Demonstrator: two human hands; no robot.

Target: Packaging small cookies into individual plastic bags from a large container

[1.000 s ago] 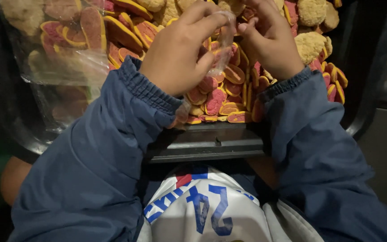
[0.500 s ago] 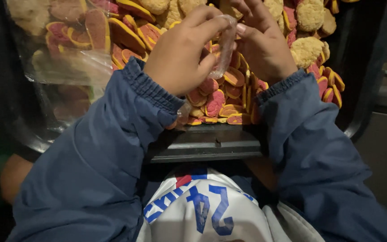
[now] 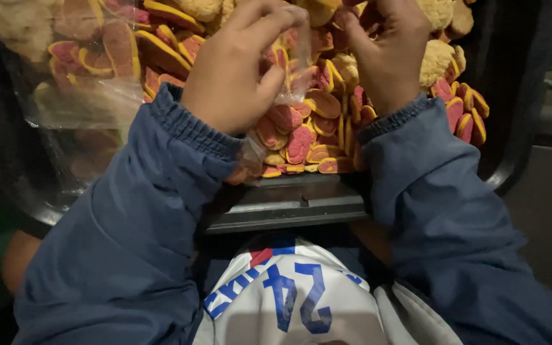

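Clear plastic bag (image 3: 295, 61) pinched between left hand (image 3: 234, 73) and right hand (image 3: 388, 54), over cookie-heaped black tray (image 3: 289, 204).

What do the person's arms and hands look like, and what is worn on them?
Both arms are covered by the long sleeves of a dark blue jacket, each ending in a gathered elastic cuff at the wrist. The left sleeve and the right sleeve look alike, plain and without markings. The left hand and the right hand are bare: no gloves, rings or watch show.
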